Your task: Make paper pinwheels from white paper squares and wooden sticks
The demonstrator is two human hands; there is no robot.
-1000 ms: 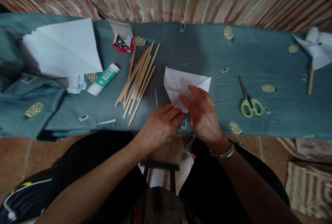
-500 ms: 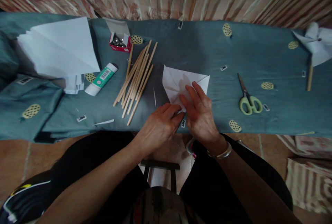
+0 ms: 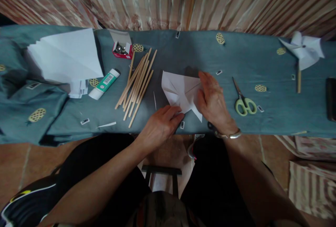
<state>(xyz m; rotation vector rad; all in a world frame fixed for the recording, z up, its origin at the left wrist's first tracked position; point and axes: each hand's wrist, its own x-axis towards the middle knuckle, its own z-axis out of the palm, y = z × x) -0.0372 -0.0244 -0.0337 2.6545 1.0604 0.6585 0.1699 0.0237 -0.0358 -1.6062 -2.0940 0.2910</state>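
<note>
A folded white paper sheet (image 3: pixel 178 90) lies on the teal cloth (image 3: pixel 199 55) in front of me. My left hand (image 3: pixel 160 125) presses the paper's near corner with its fingertips. At the sheet's right edge my right hand (image 3: pixel 214 101) rests with fingers stretched over the fold, lifting a flap. A silver bangle sits on the right wrist. Neither hand holds a tool.
Several wooden sticks (image 3: pixel 138 81) lie left of the paper, with a glue stick (image 3: pixel 104 84), a red box of pins (image 3: pixel 122 50) and a stack of white sheets (image 3: pixel 67 57). Green scissors (image 3: pixel 244 101) lie to the right. A finished paper pinwheel (image 3: pixel 301 52) is at far right.
My right hand slid from the paper's near middle to its right edge, and a flap has come up there. The left hand stayed on the near corner.
</note>
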